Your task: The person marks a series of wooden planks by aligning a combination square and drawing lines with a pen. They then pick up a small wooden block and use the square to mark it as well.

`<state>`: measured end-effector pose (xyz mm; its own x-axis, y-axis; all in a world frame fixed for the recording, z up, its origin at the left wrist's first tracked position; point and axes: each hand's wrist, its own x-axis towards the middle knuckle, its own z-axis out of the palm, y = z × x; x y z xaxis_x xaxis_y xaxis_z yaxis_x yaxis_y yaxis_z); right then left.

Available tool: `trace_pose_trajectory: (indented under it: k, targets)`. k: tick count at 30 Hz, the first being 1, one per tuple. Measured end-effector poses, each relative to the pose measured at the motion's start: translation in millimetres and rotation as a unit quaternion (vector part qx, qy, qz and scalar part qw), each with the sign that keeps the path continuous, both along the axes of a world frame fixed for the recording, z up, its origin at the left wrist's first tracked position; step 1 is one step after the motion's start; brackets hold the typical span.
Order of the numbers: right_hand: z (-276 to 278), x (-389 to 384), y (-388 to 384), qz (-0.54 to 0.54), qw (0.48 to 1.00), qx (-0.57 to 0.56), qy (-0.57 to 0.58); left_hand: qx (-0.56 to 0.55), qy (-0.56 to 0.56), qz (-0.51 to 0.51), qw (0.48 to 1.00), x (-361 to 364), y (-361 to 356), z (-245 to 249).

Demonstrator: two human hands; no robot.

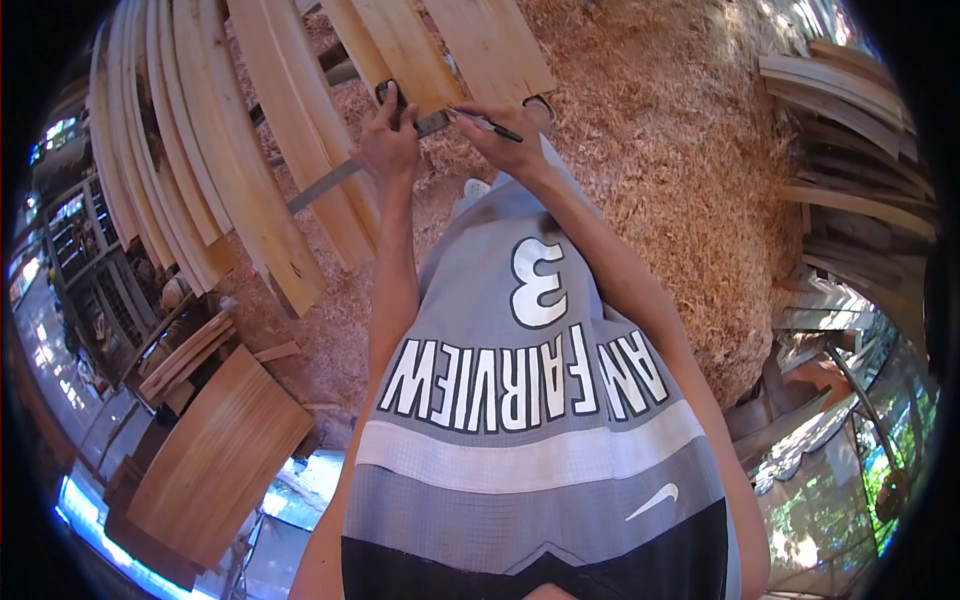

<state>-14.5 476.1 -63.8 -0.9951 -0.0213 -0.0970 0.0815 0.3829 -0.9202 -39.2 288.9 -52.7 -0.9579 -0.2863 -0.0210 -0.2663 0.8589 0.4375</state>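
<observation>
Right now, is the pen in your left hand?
No, the pen is in the right hand, while the left hand is on the metal square.

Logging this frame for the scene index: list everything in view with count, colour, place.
square: one, metal blade, dark handle, across the boards
pen: one, black, right hand
boards: several, overlapping, light brown, upper left
stacked planks: several, brown-grey, right edge
wood shavings: uncountable, tan, ground
wide panel: one, reddish-brown, lower left
short wood pieces: a few, brown, above panel
jersey: one, grey with white band, worn
left hand: one, bare, on square's handle
right hand: one, bare, holding pen
</observation>
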Motion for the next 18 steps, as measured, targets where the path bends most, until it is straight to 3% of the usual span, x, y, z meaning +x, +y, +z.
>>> trace_pose_trajectory:
  k: [6,8,11,13,15,17,18]
  targets:
    - [-10.8,11.8,-1.6,-0.016,0.998,0.039,0.057,0.02,0.021,-0.009,1.0,-2.6,0.0,-3.0]
    - [-2.3,30.0,1.7,-0.007,0.985,0.173,0.007,0.019,0.02,-0.01,1.0,2.1,-2.2,-3.2]
    - [10.8,62.2,24.9,0.045,0.99,0.124,-0.057,0.056,-0.002,-0.007,0.998,-0.6,-5.7,-6.8]
    - [15.5,49.0,27.9,0.024,0.995,0.092,-0.033,0.006,0.006,-0.007,1.0,-2.1,-3.8,-5.5]
    - [13.4,38.5,24.5,0.005,0.998,0.056,-0.017,0.024,-0.009,0.005,1.0,-0.7,-4.8,-1.9]
    - [3.7,16.5,12.6,-0.029,0.991,0.007,0.128,0.041,-0.027,0.005,0.999,-0.9,-4.1,-1.0]
    - [2.2,11.2,7.5,-0.034,0.991,0.007,0.129,0.039,0.001,-0.008,0.999,0.3,-6.5,-5.9]
